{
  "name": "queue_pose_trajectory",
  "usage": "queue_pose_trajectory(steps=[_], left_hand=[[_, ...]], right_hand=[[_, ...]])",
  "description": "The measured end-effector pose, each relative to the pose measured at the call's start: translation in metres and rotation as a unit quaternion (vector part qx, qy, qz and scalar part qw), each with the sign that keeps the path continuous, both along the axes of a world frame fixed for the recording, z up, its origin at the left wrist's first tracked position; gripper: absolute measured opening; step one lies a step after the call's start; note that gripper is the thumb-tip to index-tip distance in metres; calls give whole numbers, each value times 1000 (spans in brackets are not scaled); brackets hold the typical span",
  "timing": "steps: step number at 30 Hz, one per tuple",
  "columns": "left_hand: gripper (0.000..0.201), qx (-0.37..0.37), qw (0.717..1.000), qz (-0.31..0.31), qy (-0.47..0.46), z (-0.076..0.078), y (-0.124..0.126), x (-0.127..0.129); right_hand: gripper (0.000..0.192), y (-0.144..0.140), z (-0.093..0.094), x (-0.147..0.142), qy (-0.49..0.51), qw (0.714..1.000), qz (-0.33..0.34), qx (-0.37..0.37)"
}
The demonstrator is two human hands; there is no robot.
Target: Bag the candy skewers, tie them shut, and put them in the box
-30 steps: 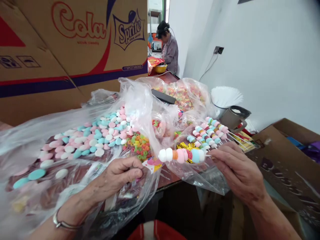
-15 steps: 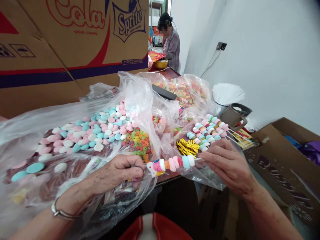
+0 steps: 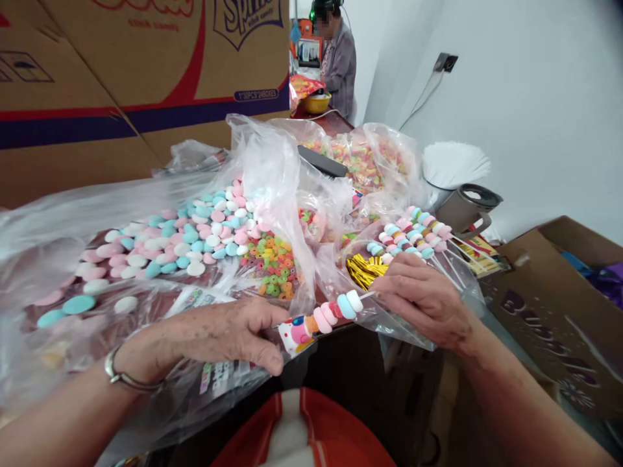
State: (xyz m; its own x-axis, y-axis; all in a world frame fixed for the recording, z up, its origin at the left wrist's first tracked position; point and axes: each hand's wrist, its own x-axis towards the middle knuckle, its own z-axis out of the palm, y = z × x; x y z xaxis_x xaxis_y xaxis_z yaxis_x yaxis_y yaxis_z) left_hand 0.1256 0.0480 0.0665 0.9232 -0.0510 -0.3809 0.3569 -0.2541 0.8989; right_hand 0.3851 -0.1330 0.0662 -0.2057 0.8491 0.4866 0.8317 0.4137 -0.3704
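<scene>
**Candy skewer going into its printed sleeve**

You held one candy skewer [image 3: 335, 310] between your two hands, in front of the table edge [image 3: 341, 327]. Your right hand [image 3: 423, 299] pinched the bare stick end with the fingertips closed on it, the palm turned down. Your left hand [image 3: 228, 334] was closed with thumb and fingers on the mouth of a small printed wrapper [image 3: 294, 332], and the first candy of the skewer sat already at or just inside that opening; the pink, red, blue and white pieces behind it were outside the wrapper. So, as I judge it, the threading of this skewer was finished and the wrapping was only at its beginning.

Some work looked done: a bundle of finished skewers [image 3: 413, 237] lay in a clear bag just behind your right hand, with their sticks pointing to the right. The gold twist ties [image 3: 365, 271] lay near them, untouched. Much material was left: the pile of pastel candy discs [image 3: 185, 243] and the coloured ring candies [image 3: 275, 267] lay in open plastic bags behind your left hand.

Your left wrist, with a metal bracelet [image 3: 121, 376], rested low on the plastic; the right forearm came in from the lower right. Another person [image 3: 338, 58] stood far behind at the table.
</scene>
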Motion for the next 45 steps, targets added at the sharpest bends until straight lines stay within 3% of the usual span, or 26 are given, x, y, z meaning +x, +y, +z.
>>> queue_pose_trajectory(steps=[5,10,15,23,29,32,35,39,45], left_hand=[[35,-68,996,-21,47,-2,4,3],[35,-122,991,3,47,-9,0,2],[35,-96,988,-15,118,-6,-5,2],[33,-135,985,1,111,-2,-5,5],[33,-94,988,48,117,3,-19,9],[33,-89,987,58,124,5,-25,15],[35,-147,974,65,156,2,-33,21],[47,-216,959,73,166,-3,-41,22],[55,-142,971,98,165,2,-39,17]], right_hand=[[15,5,6,-1,-12,1000,25,-8],[19,5,-3,-8,-15,999,24,-22],[20,2,-4,-6,-12,1000,9,-15],[25,1,0,-14,-17,995,37,-89],[23,-2,-1,-19,-36,998,-21,-45],[24,-1,2,-27,-63,997,0,-45],[24,1,1,-29,-67,997,26,-30],[24,0,0,-19,-62,998,13,-23],[24,-6,-2,-12,-47,998,20,-40]])
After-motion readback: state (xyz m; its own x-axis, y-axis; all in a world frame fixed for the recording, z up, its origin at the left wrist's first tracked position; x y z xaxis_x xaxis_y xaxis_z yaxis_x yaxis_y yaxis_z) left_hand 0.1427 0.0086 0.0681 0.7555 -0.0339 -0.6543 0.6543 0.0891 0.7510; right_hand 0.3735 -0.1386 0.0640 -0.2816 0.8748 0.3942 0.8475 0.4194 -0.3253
